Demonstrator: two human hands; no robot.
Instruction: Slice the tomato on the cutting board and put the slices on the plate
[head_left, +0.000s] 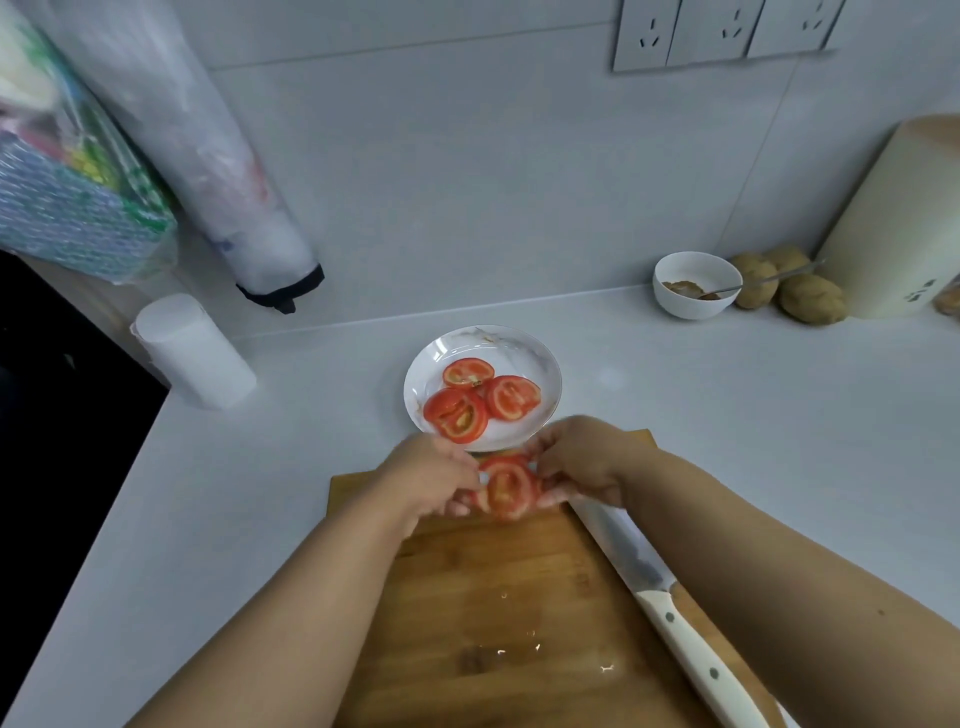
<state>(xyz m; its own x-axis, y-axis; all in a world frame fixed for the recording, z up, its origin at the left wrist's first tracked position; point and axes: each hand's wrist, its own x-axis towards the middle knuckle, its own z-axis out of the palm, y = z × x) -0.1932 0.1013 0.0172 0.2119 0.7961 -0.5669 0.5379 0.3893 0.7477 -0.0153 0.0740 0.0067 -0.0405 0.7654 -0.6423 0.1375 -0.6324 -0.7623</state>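
A stack of red tomato slices (506, 486) is held over the far end of the wooden cutting board (498, 597). My left hand (426, 478) grips the stack from the left and my right hand (582, 462) from the right. Just beyond the board stands a white plate (524, 345) with three tomato slices (480, 397) lying on it. A knife (670, 603) with a white handle lies along the board's right edge, blade pointing away from me, partly under my right forearm.
A white bowl (693, 283) with a spoon and brown paste sits at the back right, beside several potatoes (810, 299) and a cream container (898, 223). A white roll (195, 351) stands at the left, near a black hob (62, 415). Bags hang on the wall at left.
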